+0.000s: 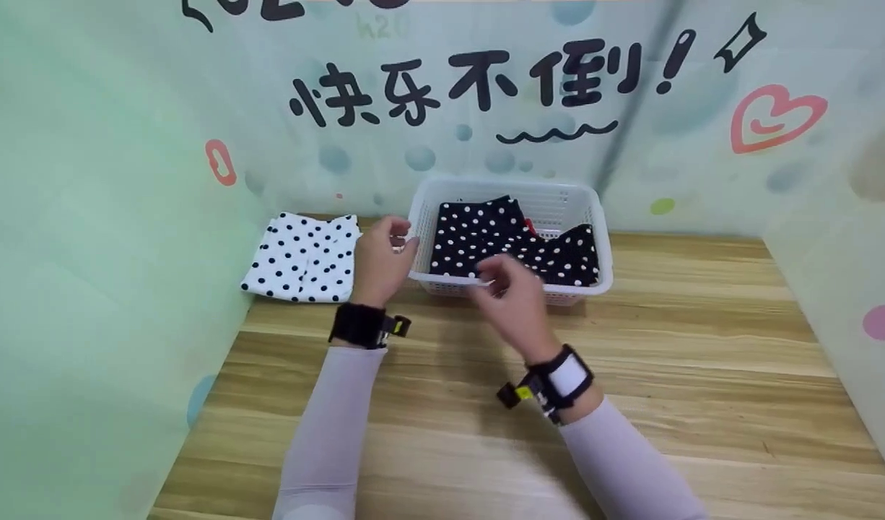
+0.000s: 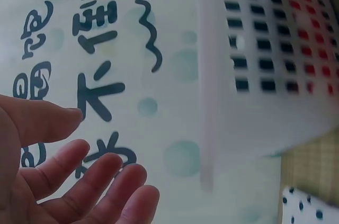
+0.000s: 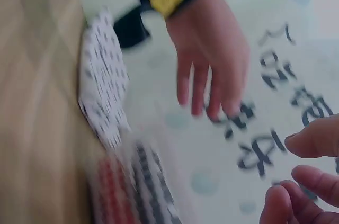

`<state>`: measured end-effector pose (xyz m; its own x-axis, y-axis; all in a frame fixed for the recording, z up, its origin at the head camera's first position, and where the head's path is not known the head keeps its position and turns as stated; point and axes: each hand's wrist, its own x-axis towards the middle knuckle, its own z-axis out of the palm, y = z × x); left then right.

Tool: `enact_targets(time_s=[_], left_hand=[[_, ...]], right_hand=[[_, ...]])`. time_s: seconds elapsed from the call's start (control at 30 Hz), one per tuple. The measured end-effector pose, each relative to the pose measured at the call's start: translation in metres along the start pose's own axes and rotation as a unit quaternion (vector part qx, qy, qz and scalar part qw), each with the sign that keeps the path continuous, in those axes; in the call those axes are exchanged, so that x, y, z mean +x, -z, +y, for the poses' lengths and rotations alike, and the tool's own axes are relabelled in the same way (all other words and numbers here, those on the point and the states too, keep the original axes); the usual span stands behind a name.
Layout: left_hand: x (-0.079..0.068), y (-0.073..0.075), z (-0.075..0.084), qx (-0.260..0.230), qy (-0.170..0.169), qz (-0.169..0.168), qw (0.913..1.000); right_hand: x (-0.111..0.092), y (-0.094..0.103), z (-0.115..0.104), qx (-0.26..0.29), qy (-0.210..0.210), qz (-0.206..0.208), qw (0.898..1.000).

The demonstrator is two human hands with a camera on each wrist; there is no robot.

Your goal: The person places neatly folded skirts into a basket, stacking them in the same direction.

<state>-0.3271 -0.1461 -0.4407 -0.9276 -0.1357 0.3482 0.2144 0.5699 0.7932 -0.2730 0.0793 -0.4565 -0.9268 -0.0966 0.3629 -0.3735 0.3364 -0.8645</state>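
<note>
While your left hand (image 1: 385, 261) curves loosely between one white cloth (image 1: 302, 256) and one basket (image 1: 604, 261), your right hand (image 1: 513, 303) curves loosely, nearer.

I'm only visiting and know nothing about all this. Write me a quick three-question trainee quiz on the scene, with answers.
1. What colour are the dots on the white cloth beside the basket?
A) red
B) black
C) green
2. True or false: the left hand and right hand both hold nothing.
3. Fill in: the black cloth with white dots lies inside the ____.

Key:
1. B
2. True
3. basket
</note>
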Motion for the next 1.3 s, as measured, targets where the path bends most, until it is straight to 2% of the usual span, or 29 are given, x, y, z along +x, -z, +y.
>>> enact_targets(time_s=[0.13,0.33,0.47,0.6,0.73,0.83,0.93,1.0,1.13,1.3], left_hand=[[-0.005,0.011,-0.016,0.029,-0.007,0.024,0.9993],[-0.014,0.024,-0.038,0.067,-0.006,0.026,0.9974],[-0.017,0.04,-0.053,0.079,0.023,0.03,0.9961],[-0.018,0.061,-0.068,0.104,0.077,0.018,0.9915],[-0.017,0.089,-0.082,0.139,0.149,-0.011,0.979],[-0.018,0.111,-0.096,0.169,0.189,-0.014,0.9671],[-0.023,0.125,-0.112,0.196,0.22,-0.011,0.9556],[-0.027,0.13,-0.121,0.216,0.235,-0.016,0.9477],[-0.029,0.136,-0.133,0.249,0.259,-0.023,0.933],[-0.024,0.137,-0.142,0.262,0.276,-0.011,0.9246]], right_hand=[[-0.02,-0.038,0.001,0.04,-0.009,-0.071,0.997],[-0.04,-0.088,0.025,0.053,-0.083,-0.141,0.985],[-0.042,-0.113,0.033,0.05,-0.118,-0.165,0.978],[-0.036,-0.13,0.032,0.062,-0.157,-0.159,0.973],[-0.024,-0.142,0.032,0.066,-0.186,-0.133,0.971],[-0.017,-0.148,0.035,0.061,-0.19,-0.116,0.973],[-0.013,-0.151,0.041,0.065,-0.186,-0.115,0.974],[-0.012,-0.153,0.045,0.073,-0.183,-0.119,0.973],[-0.008,-0.156,0.049,0.11,-0.199,-0.13,0.965],[0.003,-0.165,0.043,0.136,-0.235,-0.141,0.952]])
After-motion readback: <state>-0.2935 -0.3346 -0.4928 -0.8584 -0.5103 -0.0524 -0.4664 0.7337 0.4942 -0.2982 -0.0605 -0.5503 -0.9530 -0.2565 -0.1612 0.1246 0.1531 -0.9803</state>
